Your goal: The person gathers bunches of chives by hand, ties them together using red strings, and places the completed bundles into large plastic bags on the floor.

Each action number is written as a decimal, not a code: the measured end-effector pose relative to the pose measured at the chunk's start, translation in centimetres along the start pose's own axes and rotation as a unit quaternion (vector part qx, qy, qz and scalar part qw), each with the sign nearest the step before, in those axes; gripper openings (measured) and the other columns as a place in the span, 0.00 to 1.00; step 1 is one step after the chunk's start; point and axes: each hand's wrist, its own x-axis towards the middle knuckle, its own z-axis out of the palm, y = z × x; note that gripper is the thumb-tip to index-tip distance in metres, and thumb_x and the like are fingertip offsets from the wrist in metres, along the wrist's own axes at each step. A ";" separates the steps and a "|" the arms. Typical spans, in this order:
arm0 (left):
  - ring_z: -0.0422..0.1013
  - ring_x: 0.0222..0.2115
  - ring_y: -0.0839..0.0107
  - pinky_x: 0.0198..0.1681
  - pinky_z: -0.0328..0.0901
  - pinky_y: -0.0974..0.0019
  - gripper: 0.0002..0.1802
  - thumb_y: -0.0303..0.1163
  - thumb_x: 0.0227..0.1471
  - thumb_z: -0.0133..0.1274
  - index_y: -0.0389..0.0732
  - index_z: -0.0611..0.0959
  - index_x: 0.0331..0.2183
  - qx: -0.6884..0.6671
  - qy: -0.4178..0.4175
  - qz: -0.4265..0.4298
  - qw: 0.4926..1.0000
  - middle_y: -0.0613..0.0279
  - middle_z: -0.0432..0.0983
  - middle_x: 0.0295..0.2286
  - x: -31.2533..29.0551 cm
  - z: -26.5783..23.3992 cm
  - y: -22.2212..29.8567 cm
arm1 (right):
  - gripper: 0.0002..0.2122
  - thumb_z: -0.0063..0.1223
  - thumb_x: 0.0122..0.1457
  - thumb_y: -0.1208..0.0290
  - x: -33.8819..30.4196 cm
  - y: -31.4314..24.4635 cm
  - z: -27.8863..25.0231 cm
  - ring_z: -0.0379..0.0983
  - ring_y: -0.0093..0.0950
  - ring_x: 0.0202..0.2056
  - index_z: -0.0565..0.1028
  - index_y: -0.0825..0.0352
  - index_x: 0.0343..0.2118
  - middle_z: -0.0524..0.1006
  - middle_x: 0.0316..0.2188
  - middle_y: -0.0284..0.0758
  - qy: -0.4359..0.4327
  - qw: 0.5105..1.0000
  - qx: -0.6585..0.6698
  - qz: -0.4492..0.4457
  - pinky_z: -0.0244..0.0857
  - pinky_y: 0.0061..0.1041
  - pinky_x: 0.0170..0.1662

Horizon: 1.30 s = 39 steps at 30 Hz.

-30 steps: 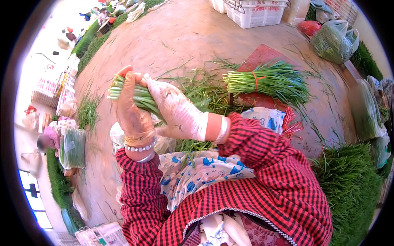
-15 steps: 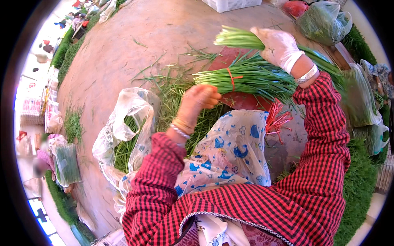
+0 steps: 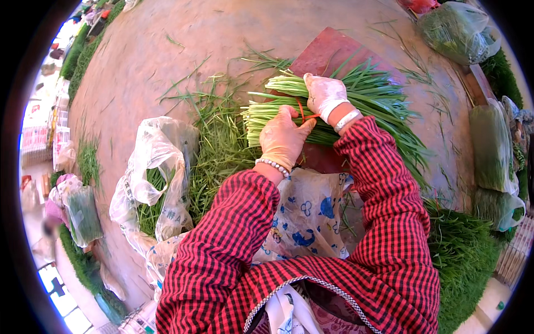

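Observation:
A thick bundle of green chives (image 3: 367,100) lies on a dark red board (image 3: 325,47), pale cut ends toward the left. An orange-red band (image 3: 302,110) runs around it near those ends. My left hand (image 3: 285,139), gloved, grips the near side of the bundle, its thumb and fingers beside the band. Above it my right hand (image 3: 325,96), also gloved, is closed on a smaller bunch of chives (image 3: 289,84) and presses it against the bundle's far side. The fingertips of the right hand are hidden under the hand.
Loose trimmings (image 3: 222,145) heap left of the bundle, beside a white plastic bag (image 3: 178,214) holding greens. A blue-printed plastic sheet (image 3: 306,217) covers my lap. More chives pile up (image 3: 461,250) at the right, with filled clear bags (image 3: 459,33) along the far right.
My right hand has brought its bunch of chives down and left onto the bundle. My left hand has moved right and taken hold of the bundle by the band.

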 end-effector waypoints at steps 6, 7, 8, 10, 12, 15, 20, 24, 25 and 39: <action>0.77 0.28 0.66 0.33 0.69 0.62 0.19 0.46 0.47 0.63 0.42 0.80 0.34 -0.018 0.015 0.008 1.000 0.61 0.79 0.22 0.0 0.2 0.4 | 0.10 0.50 0.51 0.73 -0.9 0.6 0.3 0.80 0.41 0.37 0.74 0.64 0.38 0.81 0.32 0.43 0.048 0.999 0.015 0.001 0.72 0.40 0.39; 0.76 0.27 0.70 0.32 0.68 0.64 0.16 0.42 0.47 0.64 0.42 0.80 0.33 -0.097 -0.018 -0.027 0.995 0.64 0.79 0.22 -0.1 -0.2 0.6 | 0.10 0.50 0.51 0.73 -1.1 0.6 -0.1 0.79 0.41 0.37 0.73 0.64 0.38 0.81 0.31 0.44 0.042 0.999 0.014 0.004 0.72 0.41 0.39; 0.75 0.25 0.73 0.30 0.68 0.67 0.13 0.39 0.48 0.64 0.42 0.80 0.33 -0.176 -0.050 -0.061 0.981 0.66 0.78 0.22 -0.2 -0.5 0.6 | 0.10 0.50 0.51 0.73 -1.6 0.7 -0.4 0.79 0.42 0.37 0.73 0.65 0.38 0.81 0.31 0.44 0.037 0.999 0.016 0.004 0.72 0.41 0.39; 0.69 0.20 0.79 0.23 0.64 0.71 0.09 0.33 0.51 0.61 0.42 0.79 0.32 -0.311 -0.104 -0.006 0.945 0.69 0.75 0.21 0.3 -0.3 -1.8 | 0.10 0.49 0.51 0.72 -2.8 0.6 -1.5 0.79 0.43 0.37 0.73 0.65 0.38 0.81 0.31 0.45 0.030 0.999 0.023 -0.004 0.72 0.42 0.39; 0.63 0.17 0.84 0.19 0.59 0.77 0.04 0.27 0.54 0.59 0.42 0.78 0.30 -0.424 -0.149 0.038 0.892 0.73 0.71 0.20 0.6 -0.1 -3.8 | 0.15 0.52 0.50 0.68 -4.2 0.7 -3.1 0.78 0.45 0.38 0.72 0.66 0.41 0.80 0.33 0.47 -0.011 0.999 0.039 0.005 0.70 0.44 0.41; 0.64 0.17 0.84 0.19 0.60 0.77 0.04 0.28 0.54 0.59 0.42 0.78 0.30 -0.394 -0.197 0.048 0.896 0.73 0.72 0.20 0.1 -1.6 -2.5 | 0.22 0.57 0.48 0.65 -6.4 2.2 -3.6 0.76 0.46 0.41 0.71 0.64 0.47 0.79 0.37 0.46 -0.032 0.998 0.051 0.030 0.70 0.44 0.43; 0.59 0.12 0.86 0.14 0.51 0.78 0.04 0.27 0.54 0.59 0.42 0.80 0.33 -0.401 -0.173 0.029 0.899 0.75 0.70 0.18 0.5 -1.5 -2.2 | 0.24 0.58 0.50 0.65 -7.7 2.1 -5.5 0.76 0.43 0.44 0.70 0.61 0.52 0.78 0.43 0.42 0.095 0.984 0.152 0.011 0.70 0.38 0.45; 0.60 0.13 0.85 0.14 0.51 0.78 0.05 0.28 0.53 0.61 0.39 0.82 0.33 -0.468 -0.138 -0.031 0.872 0.73 0.72 0.18 0.2 -1.0 -2.4 | 0.20 0.55 0.49 0.71 -6.4 0.2 -3.9 0.76 0.42 0.42 0.74 0.56 0.48 0.79 0.38 0.42 0.058 0.944 0.302 -0.118 0.70 0.35 0.43; 0.61 0.13 0.84 0.14 0.53 0.78 0.05 0.27 0.53 0.61 0.38 0.83 0.33 -0.470 -0.139 -0.031 0.871 0.71 0.73 0.19 0.2 -1.0 -2.5 | 0.19 0.55 0.49 0.71 -6.1 -0.4 -3.7 0.76 0.42 0.42 0.74 0.56 0.47 0.79 0.38 0.41 -0.017 0.943 0.313 -0.115 0.70 0.35 0.43; 0.65 0.15 0.82 0.14 0.58 0.77 0.06 0.29 0.53 0.60 0.37 0.81 0.32 -0.392 -0.182 -0.035 0.901 0.69 0.72 0.18 0.3 -2.0 -2.5 | 0.19 0.58 0.53 0.64 -5.7 0.2 -2.1 0.76 0.47 0.40 0.71 0.58 0.48 0.79 0.35 0.45 0.011 0.944 0.317 -0.087 0.70 0.40 0.41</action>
